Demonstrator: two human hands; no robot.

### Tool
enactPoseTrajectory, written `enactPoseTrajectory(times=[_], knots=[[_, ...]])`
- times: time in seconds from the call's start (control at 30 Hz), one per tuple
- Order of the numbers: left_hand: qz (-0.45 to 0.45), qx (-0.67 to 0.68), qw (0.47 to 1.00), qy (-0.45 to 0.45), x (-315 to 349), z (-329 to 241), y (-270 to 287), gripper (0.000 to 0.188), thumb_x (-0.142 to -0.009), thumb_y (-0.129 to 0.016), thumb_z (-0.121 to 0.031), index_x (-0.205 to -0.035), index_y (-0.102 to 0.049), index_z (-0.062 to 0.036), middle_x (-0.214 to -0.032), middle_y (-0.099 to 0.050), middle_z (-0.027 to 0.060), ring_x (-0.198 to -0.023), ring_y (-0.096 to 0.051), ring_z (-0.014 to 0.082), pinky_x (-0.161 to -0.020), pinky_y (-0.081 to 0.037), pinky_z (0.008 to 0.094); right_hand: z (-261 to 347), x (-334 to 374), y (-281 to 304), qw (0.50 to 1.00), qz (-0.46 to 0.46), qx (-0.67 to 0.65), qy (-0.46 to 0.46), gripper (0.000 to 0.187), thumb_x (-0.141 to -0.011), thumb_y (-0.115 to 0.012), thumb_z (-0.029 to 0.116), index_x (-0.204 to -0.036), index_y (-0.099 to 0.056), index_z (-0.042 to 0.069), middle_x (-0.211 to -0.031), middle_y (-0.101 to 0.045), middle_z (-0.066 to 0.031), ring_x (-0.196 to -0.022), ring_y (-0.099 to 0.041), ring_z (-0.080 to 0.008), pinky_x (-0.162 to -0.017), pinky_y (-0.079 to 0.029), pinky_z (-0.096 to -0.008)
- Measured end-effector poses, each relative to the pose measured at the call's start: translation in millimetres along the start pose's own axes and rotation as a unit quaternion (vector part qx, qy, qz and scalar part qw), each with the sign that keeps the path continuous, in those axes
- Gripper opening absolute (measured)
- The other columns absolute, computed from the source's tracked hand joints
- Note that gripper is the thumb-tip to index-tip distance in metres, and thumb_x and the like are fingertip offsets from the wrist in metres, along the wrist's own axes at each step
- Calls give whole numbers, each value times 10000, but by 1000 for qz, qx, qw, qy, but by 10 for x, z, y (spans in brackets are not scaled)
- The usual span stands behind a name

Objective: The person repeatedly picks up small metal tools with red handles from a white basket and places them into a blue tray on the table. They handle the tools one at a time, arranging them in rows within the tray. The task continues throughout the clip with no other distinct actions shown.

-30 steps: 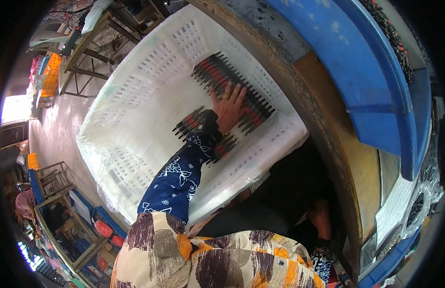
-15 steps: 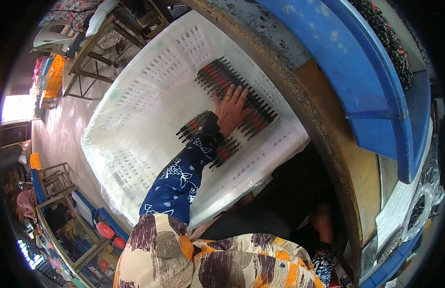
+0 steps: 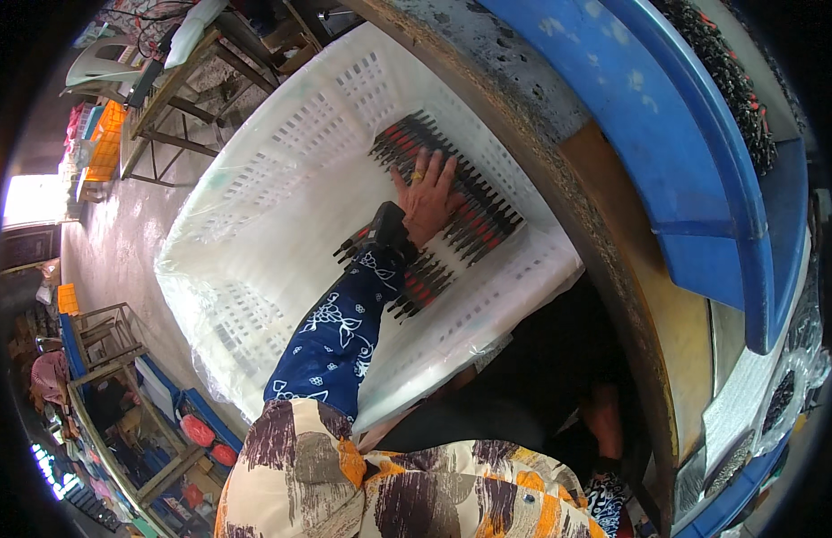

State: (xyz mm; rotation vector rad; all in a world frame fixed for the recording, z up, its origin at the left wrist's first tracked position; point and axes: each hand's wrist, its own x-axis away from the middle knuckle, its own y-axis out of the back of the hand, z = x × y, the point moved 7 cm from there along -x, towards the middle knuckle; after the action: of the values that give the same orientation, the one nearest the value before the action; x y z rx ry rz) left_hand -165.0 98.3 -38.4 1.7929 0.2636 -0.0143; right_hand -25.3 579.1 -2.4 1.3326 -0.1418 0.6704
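My left hand (image 3: 426, 202) lies with its fingers spread, palm down, on a row of slim black pieces with red middles (image 3: 487, 215). They lie side by side, packed closely, with thin pointed ends. A second, shorter row of the same pieces (image 3: 425, 285) lies nearer me, partly covered by my wrist, which wears a black band. Both rows rest on the floor of a white perforated crate (image 3: 281, 179) lined with clear plastic. Low on the right, in shadow beside the crate, hangs my right hand (image 3: 602, 420); its fingers are too dark to make out.
A worktable with a worn, curved-looking edge (image 3: 604, 238) runs along the crate's right side. On it stands a large blue tray (image 3: 649, 117), with a heap of black and red pieces (image 3: 725, 85) beyond. At left are a wooden table (image 3: 178, 90), a plastic chair (image 3: 97, 67) and a rack (image 3: 133, 403).
My left hand has shifted slightly away from me and leftward over the row, its fingers still spread. The whole view has moved a little. My right hand stays low.
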Motion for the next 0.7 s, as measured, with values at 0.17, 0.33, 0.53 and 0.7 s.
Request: enactPoseTrajectory(times=[0.17, 0.33, 0.53, 0.7], knots=[[24, -8, 999, 28, -46, 155, -51, 636, -892, -518, -444, -1407, -305, -139, -1449, -316, 103, -1369, -223, 293, -992, -123, 713, -67, 49, -11, 999, 21, -28, -33, 315, -779, -639, 165, -1036, -607, -14, -992, -600, -251, -908, -567, -408, -776, -480, -435], [18, -13, 1000, 21, -57, 174, -89, 616, -900, -518, -415, -1408, -305, -141, -1448, -317, 107, -1372, -219, 293, -989, -127, 714, -86, 57, -19, 999, -7, -23, -24, 274, -789, -625, 188, -982, -611, -6, -962, -591, -258, -900, -561, -427, -748, -475, -455], [-20, -6, 999, 44, -156, 316, 2, 604, -903, -524, -395, -1408, -307, -145, -1445, -329, 105, -1373, -221, 294, -981, -135, 720, -34, 34, -2, 998, 20, -34, -40, 268, -775, -625, 174, -974, -611, -5, -968, -593, -256, -898, -562, -426, -745, -475, -457], [12, -48, 998, 36, -165, 376, -46, 629, -887, -531, -446, -1404, -327, -151, -1452, -320, 108, -1373, -220, 308, -976, -137, 724, -16, 44, 13, 998, 36, -38, -46, 280, -780, -618, 167, -993, -605, -15, -977, -591, -268, -910, -558, -436, -756, -477, -460]])
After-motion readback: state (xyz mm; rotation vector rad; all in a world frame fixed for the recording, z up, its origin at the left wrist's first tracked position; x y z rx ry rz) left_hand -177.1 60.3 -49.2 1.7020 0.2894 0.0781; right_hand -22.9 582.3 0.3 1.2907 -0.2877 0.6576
